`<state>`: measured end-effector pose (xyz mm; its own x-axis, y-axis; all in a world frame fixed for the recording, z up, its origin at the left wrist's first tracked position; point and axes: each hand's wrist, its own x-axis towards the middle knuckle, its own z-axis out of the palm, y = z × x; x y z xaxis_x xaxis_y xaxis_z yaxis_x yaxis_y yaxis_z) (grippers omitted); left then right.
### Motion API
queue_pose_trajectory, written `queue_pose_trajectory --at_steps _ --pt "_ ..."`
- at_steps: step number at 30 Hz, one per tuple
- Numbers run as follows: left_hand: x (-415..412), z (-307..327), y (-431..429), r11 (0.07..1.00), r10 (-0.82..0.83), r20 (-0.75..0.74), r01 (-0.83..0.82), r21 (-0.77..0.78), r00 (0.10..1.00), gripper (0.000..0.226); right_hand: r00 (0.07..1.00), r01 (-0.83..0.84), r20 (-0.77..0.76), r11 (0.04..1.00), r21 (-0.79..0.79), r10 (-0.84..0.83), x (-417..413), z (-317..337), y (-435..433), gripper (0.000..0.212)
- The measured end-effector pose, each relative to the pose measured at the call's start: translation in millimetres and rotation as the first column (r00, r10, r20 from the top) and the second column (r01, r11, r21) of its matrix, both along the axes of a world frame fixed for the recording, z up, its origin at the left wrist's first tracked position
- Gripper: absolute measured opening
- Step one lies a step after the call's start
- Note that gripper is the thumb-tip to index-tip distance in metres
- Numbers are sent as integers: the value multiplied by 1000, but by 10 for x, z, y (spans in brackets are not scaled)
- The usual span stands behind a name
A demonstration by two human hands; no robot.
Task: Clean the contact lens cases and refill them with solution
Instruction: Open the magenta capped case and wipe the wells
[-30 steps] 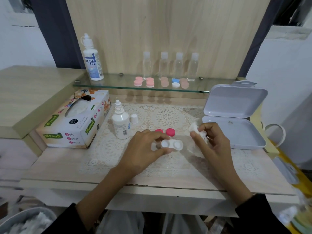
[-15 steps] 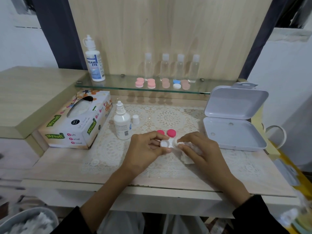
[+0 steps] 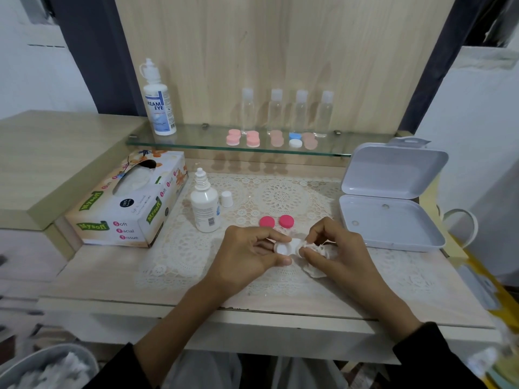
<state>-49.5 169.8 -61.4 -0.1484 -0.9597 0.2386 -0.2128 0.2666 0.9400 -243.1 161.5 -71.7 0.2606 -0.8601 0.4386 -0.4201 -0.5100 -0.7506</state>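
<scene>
My left hand [image 3: 247,254] holds a white contact lens case [image 3: 285,247] between thumb and fingers just above the lace mat. My right hand [image 3: 337,252] pinches a crumpled white tissue [image 3: 317,258] and presses it into the case's right well, which is hidden by the tissue. Two pink caps [image 3: 276,221] lie on the mat just behind the case. A small white solution bottle [image 3: 205,206] stands uncapped to the left, its white cap [image 3: 227,199] beside it.
A tissue box [image 3: 126,203] sits at the left. An open grey plastic box [image 3: 390,203] lies at the right. The glass shelf [image 3: 196,141] carries a large solution bottle [image 3: 157,103], several clear bottles [image 3: 288,110] and several closed lens cases [image 3: 271,139]. A bin [image 3: 47,369] stands lower left.
My right hand has brought the tissue down from beside the case into its right well. My left hand has kept hold of the case.
</scene>
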Motion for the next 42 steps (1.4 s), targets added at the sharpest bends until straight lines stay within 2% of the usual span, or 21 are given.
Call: queue_pose_trajectory --at_steps 6,13,14,16,21,30,38,42 --pt "-7 3 6 1000 -15 0 15 -9 1000 34 1000 -14 -2 998 -56 14 4 -10 12 19" --pt "-6 1 -1 999 -18 -51 21 42 999 33 999 -2 -38 996 -88 -1 19 -23 4 11" --pt "-3 6 -4 998 -10 -69 15 59 998 32 1000 1 -27 996 -93 -4 22 -11 13 15" --pt "6 12 -18 996 6 -106 4 89 994 32 999 14 -40 991 -135 -20 22 12 21 23" --pt "50 16 -45 996 30 -129 -18 93 991 31 993 5 -112 977 -211 -29 33 25 59 28" --pt "78 0 -67 992 18 -133 -1 127 991 31 982 -4 -178 934 -356 -63 24 -103 -29 19" --pt "82 -19 -92 990 17 -136 2 139 991 32 973 -66 -232 951 -303 -6 5 -157 -94 10" --pt "60 -18 -91 991 20 -152 0 134 988 32 983 -73 -181 962 -262 25 -11 -118 -88 6"
